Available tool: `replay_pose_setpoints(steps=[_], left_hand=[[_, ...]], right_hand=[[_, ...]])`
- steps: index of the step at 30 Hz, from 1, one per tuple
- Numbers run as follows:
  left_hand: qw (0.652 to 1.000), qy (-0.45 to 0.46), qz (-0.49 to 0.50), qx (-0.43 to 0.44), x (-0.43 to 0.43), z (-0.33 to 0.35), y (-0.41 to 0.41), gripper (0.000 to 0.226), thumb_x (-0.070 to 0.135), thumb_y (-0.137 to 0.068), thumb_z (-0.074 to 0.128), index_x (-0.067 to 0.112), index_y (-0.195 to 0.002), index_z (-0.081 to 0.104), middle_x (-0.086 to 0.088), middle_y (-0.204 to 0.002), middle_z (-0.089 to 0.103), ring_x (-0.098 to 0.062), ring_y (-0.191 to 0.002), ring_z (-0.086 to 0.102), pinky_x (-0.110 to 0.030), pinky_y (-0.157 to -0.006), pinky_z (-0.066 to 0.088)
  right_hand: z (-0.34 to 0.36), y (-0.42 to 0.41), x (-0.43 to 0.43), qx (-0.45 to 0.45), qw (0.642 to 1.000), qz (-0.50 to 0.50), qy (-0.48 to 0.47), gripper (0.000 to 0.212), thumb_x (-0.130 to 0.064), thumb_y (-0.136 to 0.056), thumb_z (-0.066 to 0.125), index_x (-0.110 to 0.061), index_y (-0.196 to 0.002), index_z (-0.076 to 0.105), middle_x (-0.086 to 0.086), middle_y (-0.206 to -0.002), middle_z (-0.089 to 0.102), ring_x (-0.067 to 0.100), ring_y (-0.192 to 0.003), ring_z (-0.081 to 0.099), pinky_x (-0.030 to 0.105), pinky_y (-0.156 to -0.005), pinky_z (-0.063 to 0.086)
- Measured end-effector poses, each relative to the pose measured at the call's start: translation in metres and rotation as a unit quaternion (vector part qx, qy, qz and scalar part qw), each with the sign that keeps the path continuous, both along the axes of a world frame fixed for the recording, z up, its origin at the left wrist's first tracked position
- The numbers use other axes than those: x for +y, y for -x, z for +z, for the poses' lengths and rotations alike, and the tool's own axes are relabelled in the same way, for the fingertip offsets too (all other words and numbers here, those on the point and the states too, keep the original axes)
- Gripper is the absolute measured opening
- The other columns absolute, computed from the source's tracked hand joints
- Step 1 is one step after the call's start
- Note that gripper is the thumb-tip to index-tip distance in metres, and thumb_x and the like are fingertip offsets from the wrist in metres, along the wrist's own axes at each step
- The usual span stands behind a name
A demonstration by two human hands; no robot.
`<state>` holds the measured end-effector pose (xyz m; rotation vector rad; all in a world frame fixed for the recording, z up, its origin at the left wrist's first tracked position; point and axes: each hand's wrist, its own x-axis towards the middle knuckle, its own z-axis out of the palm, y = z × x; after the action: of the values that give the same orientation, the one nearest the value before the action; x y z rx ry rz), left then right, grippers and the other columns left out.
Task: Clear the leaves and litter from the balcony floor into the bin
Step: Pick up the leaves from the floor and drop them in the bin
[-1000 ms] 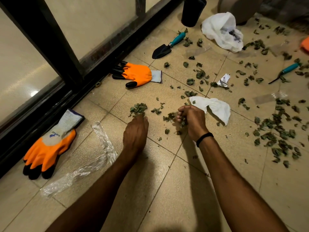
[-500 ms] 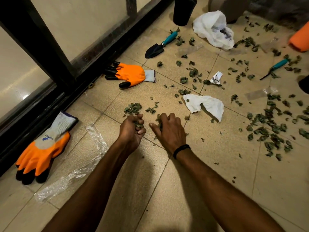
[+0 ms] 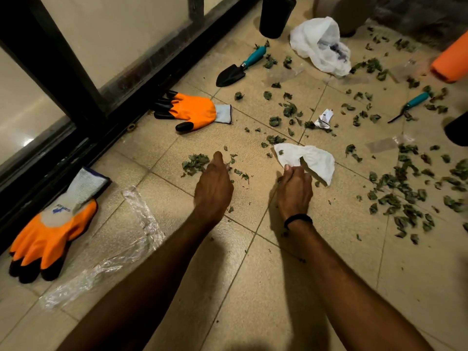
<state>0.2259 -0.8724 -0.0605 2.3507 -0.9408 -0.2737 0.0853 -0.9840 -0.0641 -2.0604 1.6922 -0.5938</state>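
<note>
Dry green leaves lie scattered over the tiled balcony floor, with a small leaf pile (image 3: 194, 163) ahead of my left hand (image 3: 214, 186) and a dense leaf patch (image 3: 405, 196) at the right. My left hand is curled, one finger stretched to the edge of the small pile; leaves seem tucked in its fist. My right hand (image 3: 293, 190) has curled fingers pinching the near edge of a crumpled white tissue (image 3: 307, 159). A torn paper scrap (image 3: 323, 119) lies farther back. A black bin (image 3: 277, 16) stands at the far edge.
Two orange gloves (image 3: 195, 114) (image 3: 50, 236) and a clear plastic wrapper (image 3: 121, 252) lie at the left by the black door frame (image 3: 76, 79). A teal-handled trowel (image 3: 240, 69), a teal hand tool (image 3: 410, 105), a white plastic bag (image 3: 320, 44) and an orange object (image 3: 450, 62) lie beyond.
Both hands have spread apart from the middle. The left hand has reached forward to the small pile, and the right hand has moved right to the white tissue.
</note>
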Motion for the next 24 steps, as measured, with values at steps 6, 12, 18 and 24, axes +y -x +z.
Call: replay_pose_setpoints(steps=[6, 12, 18, 24], left_hand=[[0.982, -0.106, -0.023, -0.157, -0.003, -0.011, 0.017, 0.046, 0.058, -0.103, 0.032, 0.016, -0.114, 0.046, -0.008, -0.098, 0.059, -0.023, -0.071, 0.062, -0.028, -0.047, 0.034], [0.964, -0.125, -0.088, -0.218, 0.0, -0.019, 0.018, 0.034, 0.044, -0.108, 0.033, 0.017, -0.107, 0.052, -0.004, -0.094, 0.062, -0.018, -0.068, 0.061, -0.028, -0.046, 0.033], [0.998, 0.043, 0.008, 0.036, 0.011, -0.007, 0.009, 0.028, 0.04, -0.107, 0.04, 0.014, -0.1, 0.048, -0.002, -0.084, 0.061, -0.02, -0.07, 0.055, -0.034, -0.061, 0.037], [0.967, 0.18, 0.148, 0.098, 0.046, -0.004, -0.019, 0.012, 0.028, -0.106, 0.046, 0.017, -0.106, 0.052, 0.004, -0.09, 0.064, -0.021, -0.08, 0.063, -0.031, -0.062, 0.043]], right_hand=[[-0.022, -0.006, 0.026, 0.146, 0.979, 0.106, 0.092, 0.044, -0.055, -0.1, 0.038, -0.013, -0.103, 0.054, 0.013, -0.106, 0.052, 0.029, -0.087, 0.051, 0.04, -0.075, 0.047], [-0.02, -0.013, 0.025, 0.109, 0.978, 0.127, 0.124, 0.04, -0.041, -0.103, 0.043, -0.009, -0.09, 0.062, 0.012, -0.084, 0.063, 0.028, -0.073, 0.06, 0.036, -0.064, 0.049], [0.002, -0.024, -0.005, -0.284, 0.921, -0.123, -0.236, 0.051, -0.05, -0.097, 0.051, -0.013, -0.062, 0.053, 0.007, -0.058, 0.054, 0.02, -0.049, 0.05, 0.029, -0.049, 0.041], [-0.003, -0.048, 0.009, -0.243, 0.94, -0.041, -0.235, 0.041, -0.047, -0.098, 0.052, -0.018, -0.071, 0.062, 0.001, -0.067, 0.062, 0.019, -0.064, 0.057, 0.03, -0.063, 0.042]])
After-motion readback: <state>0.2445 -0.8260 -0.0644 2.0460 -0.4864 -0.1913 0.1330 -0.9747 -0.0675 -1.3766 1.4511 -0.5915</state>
